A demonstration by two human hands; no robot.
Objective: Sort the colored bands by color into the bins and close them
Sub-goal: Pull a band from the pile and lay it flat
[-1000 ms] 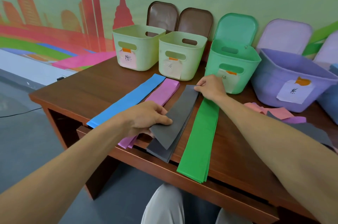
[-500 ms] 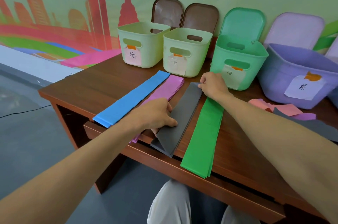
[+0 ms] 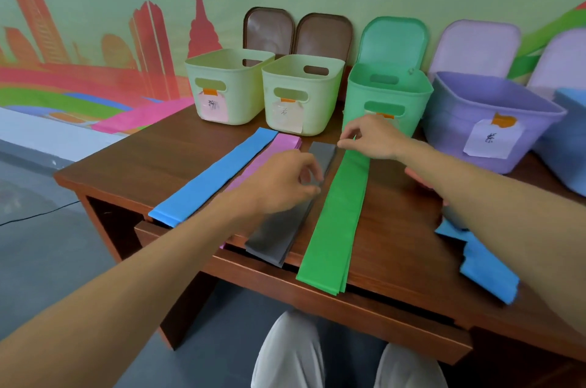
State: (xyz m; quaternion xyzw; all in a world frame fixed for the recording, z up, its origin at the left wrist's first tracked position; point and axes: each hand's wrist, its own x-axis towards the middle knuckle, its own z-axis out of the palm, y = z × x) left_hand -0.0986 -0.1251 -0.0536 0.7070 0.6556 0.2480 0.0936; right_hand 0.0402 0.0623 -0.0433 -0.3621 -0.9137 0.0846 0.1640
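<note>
On my feed a brown wooden desk [image 3: 126,159] stands against a green wall with a painted skyline. Left of the left hand [image 3: 285,187] I see a long flat blue elastic band [image 3: 209,178] and a pink band stack [image 3: 279,146]. That hand hovers loosely curled, gripping nothing, over the grey band stack [image 3: 279,238]. Just to its right lies the green band stack [image 3: 339,222]. The right hand [image 3: 371,140] pinches its far end, directly before the open mint-green plastic bin [image 3: 387,92].

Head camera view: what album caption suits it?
Left hand over grey band, right hand at green band, open bins behind.
</note>
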